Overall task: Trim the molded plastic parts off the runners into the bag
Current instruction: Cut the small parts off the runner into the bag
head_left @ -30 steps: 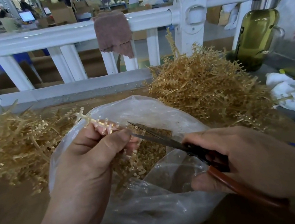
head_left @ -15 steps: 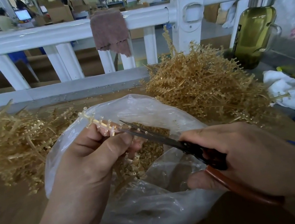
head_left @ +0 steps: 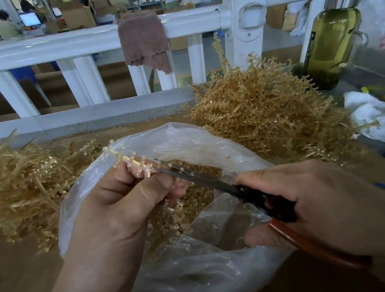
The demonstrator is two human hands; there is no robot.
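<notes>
A loose heap of pale tan plastic runners (head_left: 12, 182) lies at the far left on the brown tabletop (head_left: 17, 279). Next to it the left hand (head_left: 110, 211) pinches a single tan runner strip studded with small bead-like parts (head_left: 132, 160) between thumb and curled fingers, over the mouth of the crumpled clear plastic bag (head_left: 209, 276). A mound of trimmed tan parts (head_left: 195, 196) sits inside the bag. The slim dark scissors (head_left: 205, 182) reach the strip just beside the left fingers. The right hand (head_left: 325, 204) grips their black and red-brown handles. Behind it rises a taller heap of tan runners (head_left: 270, 111), then a green glass bottle (head_left: 331, 46).
</notes>
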